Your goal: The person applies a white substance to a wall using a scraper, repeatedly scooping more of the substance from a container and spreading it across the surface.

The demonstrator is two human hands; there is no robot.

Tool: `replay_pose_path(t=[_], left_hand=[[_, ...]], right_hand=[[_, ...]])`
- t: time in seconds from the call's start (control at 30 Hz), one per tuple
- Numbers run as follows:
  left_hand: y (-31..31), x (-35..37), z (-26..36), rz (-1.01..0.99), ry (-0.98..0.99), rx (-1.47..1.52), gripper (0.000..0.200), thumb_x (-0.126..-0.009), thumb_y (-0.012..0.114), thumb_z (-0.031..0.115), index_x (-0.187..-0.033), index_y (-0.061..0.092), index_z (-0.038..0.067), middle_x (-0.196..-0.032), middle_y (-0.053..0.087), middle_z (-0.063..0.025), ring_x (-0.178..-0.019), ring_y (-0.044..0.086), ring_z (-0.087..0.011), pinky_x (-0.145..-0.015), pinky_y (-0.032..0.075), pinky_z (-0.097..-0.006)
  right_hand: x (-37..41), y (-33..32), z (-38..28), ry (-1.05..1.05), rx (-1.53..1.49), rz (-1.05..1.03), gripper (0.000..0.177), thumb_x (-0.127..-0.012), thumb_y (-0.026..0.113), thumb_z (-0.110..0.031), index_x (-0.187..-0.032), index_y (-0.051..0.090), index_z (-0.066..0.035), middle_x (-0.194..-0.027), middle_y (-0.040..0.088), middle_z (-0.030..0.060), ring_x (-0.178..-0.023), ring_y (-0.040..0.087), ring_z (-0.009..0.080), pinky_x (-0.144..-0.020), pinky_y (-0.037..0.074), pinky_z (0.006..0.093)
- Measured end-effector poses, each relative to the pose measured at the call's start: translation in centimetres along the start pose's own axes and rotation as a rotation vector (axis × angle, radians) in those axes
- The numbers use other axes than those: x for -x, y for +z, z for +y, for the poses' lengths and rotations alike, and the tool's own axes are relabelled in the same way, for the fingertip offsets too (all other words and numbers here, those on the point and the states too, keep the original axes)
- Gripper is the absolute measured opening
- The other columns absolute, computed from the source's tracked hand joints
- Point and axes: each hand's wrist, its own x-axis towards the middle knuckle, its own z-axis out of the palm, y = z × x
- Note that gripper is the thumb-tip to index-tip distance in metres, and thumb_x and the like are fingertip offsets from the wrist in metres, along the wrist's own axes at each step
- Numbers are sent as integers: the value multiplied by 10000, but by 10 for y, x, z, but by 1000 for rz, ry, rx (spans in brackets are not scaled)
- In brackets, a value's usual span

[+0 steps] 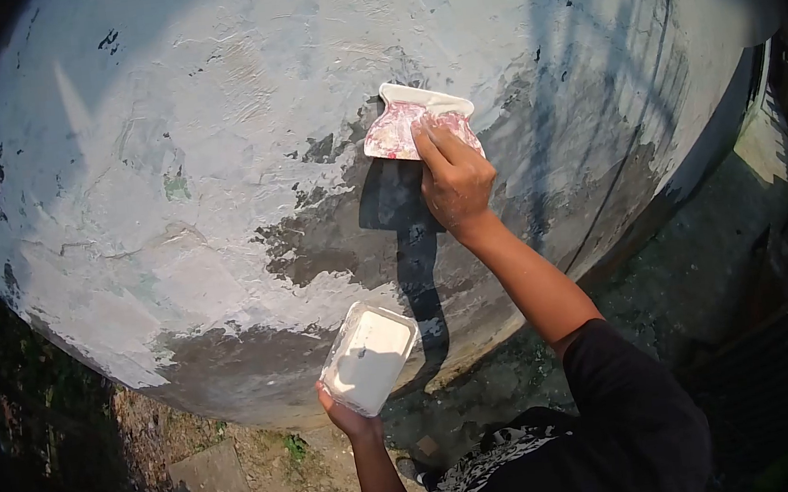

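Note:
My right hand [459,183] grips a flat putty spreader [393,132] smeared pink and white, its fingers pressed on the blade. A thick line of white putty runs along the spreader's upper edge, which is at or very near the wall [244,166]. Lower down, my left hand [350,423] holds a shallow white plastic tray [343,344] by its bottom end. White paste [370,343] fills much of the tray, partly shaded. Around the spreader the wall is rough white coating with bare grey patches [318,244].
Shadows of my arm and the spreader [415,263] fall on the wall. Below it are bare soil [283,475], a flat slab [216,491] and a small green plant [295,447]. Dark ground and a pale ledge [762,149] lie to the right.

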Motion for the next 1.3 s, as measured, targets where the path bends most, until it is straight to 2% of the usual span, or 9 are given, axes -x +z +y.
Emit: replay_pose_path(t=[0.2, 0.27, 0.5, 0.73, 0.97, 1.07, 1.13, 1.17, 1.3], left_hand=[[27, -7, 0, 17, 102, -119, 503, -1094, 365, 428, -1340, 528, 20, -1276, 600, -123, -1162, 593, -222, -1008, 464, -364], [40, -8, -8, 65, 152, -177, 463, -1099, 385, 399, -1308, 538, 15, -1234, 609, -114, -1119, 599, -195, -983, 468, -344], [69, -17, -31, -153, 174, -295, 436, -1092, 420, 381, -1175, 596, -10, -1116, 640, -91, -1036, 578, -145, -948, 445, -309], [85, -20, -37, -494, 11, -177, 403, -1097, 429, 334, -1208, 598, -15, -1151, 639, -95, -1074, 587, -160, -990, 439, -321], [92, -19, -50, -481, -76, -263, 425, -1098, 431, 340, -1238, 579, -33, -1171, 643, -114, -1079, 611, -170, -976, 470, -329], [93, -11, -55, -499, -140, -209, 435, -1087, 456, 361, -1240, 576, -28, -1174, 644, -118, -1063, 640, -182, -944, 505, -329], [90, -8, -57, -428, -201, -195, 450, -1077, 471, 385, -1232, 583, -22, -1172, 647, -121, -1044, 661, -192, -927, 524, -327], [88, -7, -59, -392, -204, -219, 473, -1071, 470, 410, -1237, 580, -20, -1173, 650, -121, -1058, 656, -193, -932, 518, -327], [80, -8, -63, -371, -195, -269, 503, -1071, 452, 422, -1277, 559, -25, -1210, 645, -114, -1115, 635, -199, -960, 493, -338]], right_hand=[[64, -27, -16, -158, -158, -318, 310, -802, 691, 22, -1097, 738, -62, -1035, 740, 138, -915, 732, 312, -760, 574, 375], [49, -49, -7, 69, -621, -822, 242, -830, 696, 28, -1063, 729, -30, -985, 739, 160, -901, 718, 346, -754, 562, 379], [-2, -107, -31, -163, -746, -1270, 195, -892, 682, -66, -1082, 700, -25, -934, 711, 191, -893, 666, 421, -750, 509, 484], [5, -112, -29, -183, -545, -1551, 209, -865, 691, -73, -1067, 688, -17, -897, 701, 214, -909, 657, 422, -759, 486, 512], [23, -116, -13, -136, -618, -1560, 203, -854, 688, -33, -1050, 679, 18, -882, 696, 240, -895, 647, 452, -769, 481, 508], [19, -116, -2, -49, -626, -1497, 200, -878, 686, -41, -1063, 672, 34, -863, 688, 224, -836, 675, 400, -749, 486, 481], [10, -120, 7, 215, -726, -1490, 196, -914, 685, -51, -1084, 667, 44, -828, 696, 159, -754, 682, 232, -712, 510, 410], [11, -121, 11, 638, -792, -1578, 183, -934, 690, -49, -1101, 678, 26, -832, 707, 72, -740, 625, 86, -694, 529, 332], [47, -118, 42, 1064, -1064, -1236, 218, -928, 687, -14, -1140, 689, 33, -989, 746, 65, -828, 684, 105, -726, 545, 288]])
